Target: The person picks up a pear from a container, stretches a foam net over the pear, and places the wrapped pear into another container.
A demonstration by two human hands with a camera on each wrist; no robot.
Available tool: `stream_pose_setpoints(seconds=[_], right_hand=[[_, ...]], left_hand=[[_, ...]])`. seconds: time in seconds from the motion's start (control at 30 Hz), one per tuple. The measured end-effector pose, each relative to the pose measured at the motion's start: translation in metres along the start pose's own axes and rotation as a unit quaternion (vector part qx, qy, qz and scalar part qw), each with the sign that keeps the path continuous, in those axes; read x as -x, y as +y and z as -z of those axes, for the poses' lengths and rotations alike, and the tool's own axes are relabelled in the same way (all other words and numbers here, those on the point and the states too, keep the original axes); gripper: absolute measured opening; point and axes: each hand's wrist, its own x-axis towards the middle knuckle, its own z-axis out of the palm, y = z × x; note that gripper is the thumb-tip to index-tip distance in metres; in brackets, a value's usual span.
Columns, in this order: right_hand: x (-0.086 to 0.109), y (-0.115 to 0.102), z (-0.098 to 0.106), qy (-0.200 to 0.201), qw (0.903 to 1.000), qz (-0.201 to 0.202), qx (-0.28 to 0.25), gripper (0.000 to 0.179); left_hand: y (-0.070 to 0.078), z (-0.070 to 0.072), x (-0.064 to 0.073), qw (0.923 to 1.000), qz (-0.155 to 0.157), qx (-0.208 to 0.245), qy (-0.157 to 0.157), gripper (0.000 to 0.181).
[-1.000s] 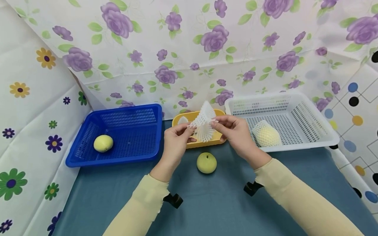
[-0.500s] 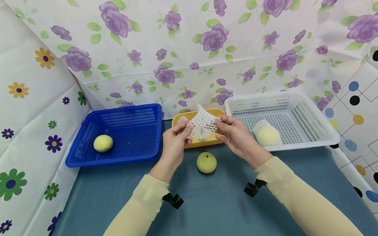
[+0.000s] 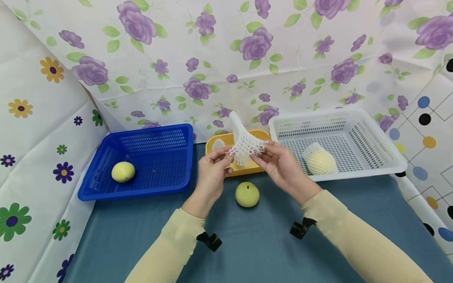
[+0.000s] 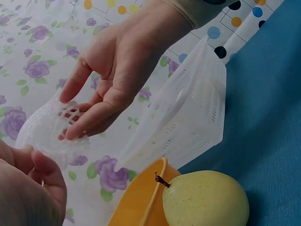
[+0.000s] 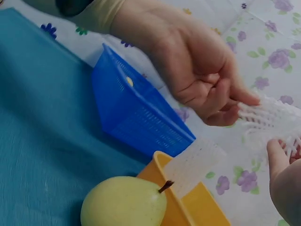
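Note:
A white foam fruit net (image 3: pixel 245 142) is stretched between both hands above the yellow tray, its narrow end pointing up and its open rim toward the person. My left hand (image 3: pixel 211 175) pinches the rim's left side between thumb and fingers. At the rim's right side, my right hand (image 3: pixel 284 165) holds the mesh, fingertips partly inside the opening in the left wrist view. Just in front of the tray, a yellow-green pear (image 3: pixel 247 194) with a dark stem stands on the table, touched by neither hand; both wrist views show this pear (image 4: pixel 207 200) close up.
Behind the pear is the yellow tray (image 3: pixel 244 171), with another foam net (image 3: pixel 218 144) at its left end. The blue basket (image 3: pixel 159 188) at left holds a bare yellow-green fruit (image 3: pixel 123 172). At right, the white basket (image 3: pixel 368 173) holds a net-wrapped fruit (image 3: pixel 320 160).
The net has been spread wider at its rim and its narrow end has swung up and to the left. The right hand's fingers have shifted on the rim. The pear has stayed put.

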Motion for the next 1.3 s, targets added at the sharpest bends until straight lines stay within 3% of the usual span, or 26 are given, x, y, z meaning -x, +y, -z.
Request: stream_pose_setpoints(seconds=[0.17,0.23,0.33,0.43,0.53,0.63,0.73,0.97,1.17,1.3], right_hand=[[0.001,0.006,0.001,0.008,0.9957,0.048,0.079,0.029],[0.001,0.008,0.001,0.009,0.9896,0.070,0.125,0.027],[0.002,0.010,0.000,0.021,0.9761,0.103,0.190,0.022],[0.003,0.011,0.000,0.032,0.9600,0.132,0.245,0.019],[0.003,0.011,0.001,0.033,0.9493,0.149,0.275,0.019],[0.003,0.009,0.002,0.016,0.9495,0.155,0.272,0.019],[0.002,0.007,0.003,-0.005,0.9527,0.160,0.258,0.018],[0.000,0.000,0.006,-0.028,0.9532,0.174,0.246,0.018],[-0.002,-0.001,0.012,-0.030,0.9472,0.185,0.260,0.025],[-0.001,0.000,0.017,-0.034,0.9388,0.186,0.288,0.032]], left_hand=[[0.001,0.001,0.000,0.9971,0.019,0.070,-0.025,0.026],[0.001,0.001,0.000,0.9938,0.016,0.103,-0.040,0.026],[0.002,0.001,-0.001,0.9919,-0.001,0.116,-0.052,0.021],[0.001,0.001,-0.001,0.9935,-0.037,0.089,-0.061,0.021],[0.000,0.002,0.000,0.9943,-0.082,0.023,-0.063,0.025],[-0.002,0.004,-0.001,0.9890,-0.125,-0.045,-0.065,0.022],[-0.004,0.007,-0.002,0.9815,-0.149,-0.098,-0.068,0.021],[-0.005,0.012,-0.005,0.9705,-0.151,-0.165,-0.090,0.027],[-0.003,0.018,-0.005,0.9740,-0.138,-0.141,-0.111,0.028],[-0.003,0.020,-0.005,0.9721,-0.133,-0.139,-0.134,0.026]])
